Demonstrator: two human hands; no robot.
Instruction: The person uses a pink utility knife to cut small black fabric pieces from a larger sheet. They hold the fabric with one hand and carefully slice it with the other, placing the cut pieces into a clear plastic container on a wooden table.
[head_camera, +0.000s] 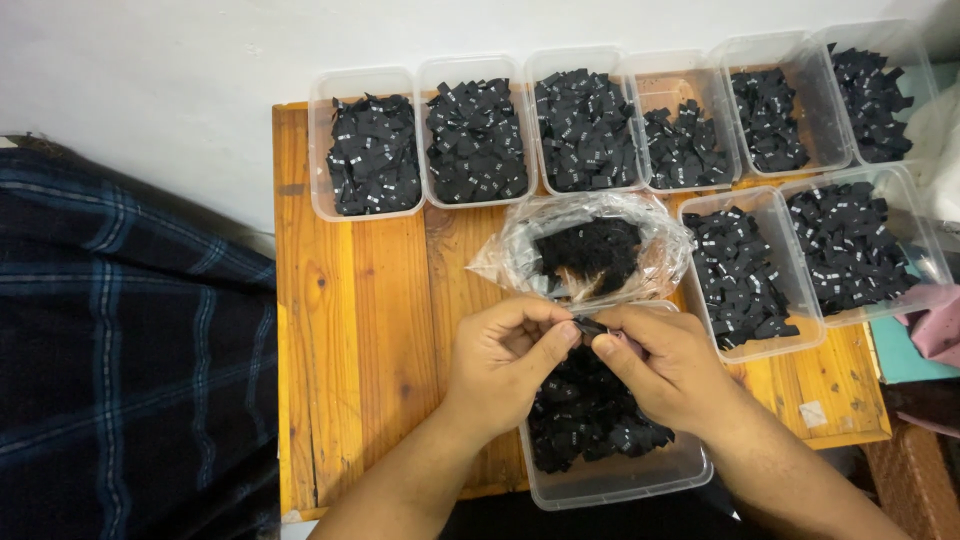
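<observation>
Head camera: a small black fabric label, flat and oblong, was pinched between the fingertips of both hands, just above the near clear plastic tub. The left hand was curled, thumb and forefinger pressed on one end of the label; the right hand was likewise closed on the other end, knuckles raised. The tub beneath them, rectangular with rounded corners and thin see-through walls, was filled with a loose heap of similar black labels bearing tiny white marks. Just behind the hands a crinkled transparent plastic bag lay open, a dark fuzzy clump of labels seen inside it. Two more tubs of the same kind stood to the right of the bag, and a row of six tubs was lined along the far edge against a pale wall, each heaped with black labels. Everything was set on a varnished orange-brown wooden table of knotted planks. A dark blue checked cloth was seen at the left.
</observation>
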